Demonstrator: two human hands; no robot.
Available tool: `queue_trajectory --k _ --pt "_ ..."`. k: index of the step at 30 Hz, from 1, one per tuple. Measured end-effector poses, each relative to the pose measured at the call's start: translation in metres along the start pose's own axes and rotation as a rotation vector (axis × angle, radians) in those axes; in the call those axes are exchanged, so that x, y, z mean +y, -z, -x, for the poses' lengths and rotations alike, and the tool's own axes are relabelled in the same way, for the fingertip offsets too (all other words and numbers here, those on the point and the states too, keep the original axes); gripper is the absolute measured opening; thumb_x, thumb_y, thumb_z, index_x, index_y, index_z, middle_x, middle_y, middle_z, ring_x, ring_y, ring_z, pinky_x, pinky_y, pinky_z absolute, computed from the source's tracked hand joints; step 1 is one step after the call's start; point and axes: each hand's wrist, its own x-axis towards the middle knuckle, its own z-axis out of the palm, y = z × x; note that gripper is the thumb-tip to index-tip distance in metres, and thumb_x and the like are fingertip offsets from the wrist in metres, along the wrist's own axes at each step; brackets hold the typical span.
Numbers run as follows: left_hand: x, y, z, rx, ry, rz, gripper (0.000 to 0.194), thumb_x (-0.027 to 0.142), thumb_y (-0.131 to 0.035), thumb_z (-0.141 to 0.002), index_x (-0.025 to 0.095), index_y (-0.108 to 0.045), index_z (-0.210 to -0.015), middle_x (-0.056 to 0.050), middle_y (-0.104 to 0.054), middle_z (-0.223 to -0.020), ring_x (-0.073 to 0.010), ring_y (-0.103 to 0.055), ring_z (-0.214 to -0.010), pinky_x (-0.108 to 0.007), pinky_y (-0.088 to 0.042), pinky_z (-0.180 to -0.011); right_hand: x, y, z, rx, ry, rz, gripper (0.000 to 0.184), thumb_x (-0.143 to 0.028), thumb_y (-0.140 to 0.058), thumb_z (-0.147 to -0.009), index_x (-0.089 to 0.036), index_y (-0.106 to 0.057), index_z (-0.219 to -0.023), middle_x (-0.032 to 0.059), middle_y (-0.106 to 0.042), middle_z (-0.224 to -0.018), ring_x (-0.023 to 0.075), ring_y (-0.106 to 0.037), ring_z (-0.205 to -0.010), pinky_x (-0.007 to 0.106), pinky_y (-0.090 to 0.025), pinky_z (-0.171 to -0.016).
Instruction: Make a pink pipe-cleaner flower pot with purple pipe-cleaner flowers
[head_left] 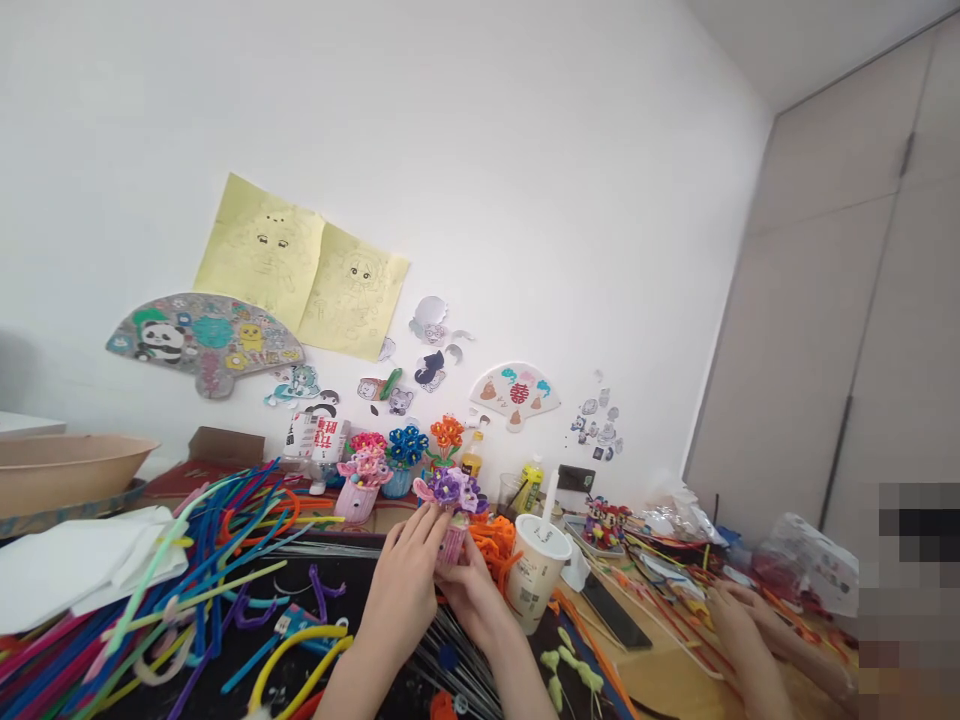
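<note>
Both my hands are around a small pink pipe-cleaner flower pot with purple and lilac flowers on top. My left hand presses in from the left, its fingers reaching over the upper front of the pot. From below and the right, my right hand supports it, fingers curled around the base. Part of the pot is hidden behind my fingers. Close to my right hand lies a bunch of orange pipe cleaners, beside a lidded paper cup with a straw. Dark stems lie below my wrists.
Many coloured pipe cleaners spread across the left. Finished pink, blue and orange flower pots stand behind. A phone lies right of the cup. Another person's hands work at the far right.
</note>
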Motion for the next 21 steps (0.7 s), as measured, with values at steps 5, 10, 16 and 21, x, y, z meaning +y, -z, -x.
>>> queue_trajectory --k 5,10,16,21 --pt "-0.007 0.001 -0.002 0.124 0.118 0.154 0.064 -0.001 -0.034 -0.067 0.017 -0.048 -0.127 -0.006 -0.050 -0.133 -0.0169 -0.041 -0.125 -0.035 -0.031 -0.105 0.001 0.007 -0.003 0.000 0.033 0.005 0.064 -0.005 -0.076 -0.047 -0.023 -0.059 -0.106 0.0030 -0.068 -0.099 0.0196 -0.063 -0.088 0.032 -0.047 -0.082" --pt "-0.013 -0.001 -0.004 0.074 0.248 0.208 0.059 -0.002 -0.034 -0.067 0.014 -0.049 -0.121 -0.009 -0.055 -0.125 -0.0186 -0.047 -0.116 -0.033 -0.036 -0.099 0.001 0.007 -0.004 -0.023 0.053 0.030 0.062 -0.009 -0.077 -0.049 -0.023 -0.059 -0.106 0.0036 -0.068 -0.102 0.0200 -0.062 -0.090 0.033 -0.047 -0.084" --pt "-0.013 -0.015 -0.002 -0.062 0.224 0.249 0.072 0.006 -0.044 -0.065 0.010 -0.028 -0.135 -0.014 -0.045 -0.133 -0.0230 -0.044 -0.120 -0.035 -0.037 -0.097 -0.005 0.000 0.001 -0.078 0.056 0.018 0.063 -0.015 -0.078 -0.054 -0.021 -0.056 -0.113 0.0053 -0.068 -0.104 0.0223 -0.062 -0.095 0.037 -0.042 -0.092" --pt "-0.013 -0.018 0.000 -0.073 0.194 0.272 0.076 0.011 -0.047 -0.064 0.010 -0.024 -0.136 -0.015 -0.043 -0.134 -0.0237 -0.042 -0.122 -0.034 -0.037 -0.096 -0.005 0.001 0.000 -0.051 0.053 0.044 0.066 -0.018 -0.079 -0.055 -0.020 -0.055 -0.116 0.0071 -0.067 -0.108 0.0231 -0.062 -0.096 0.038 -0.043 -0.091"
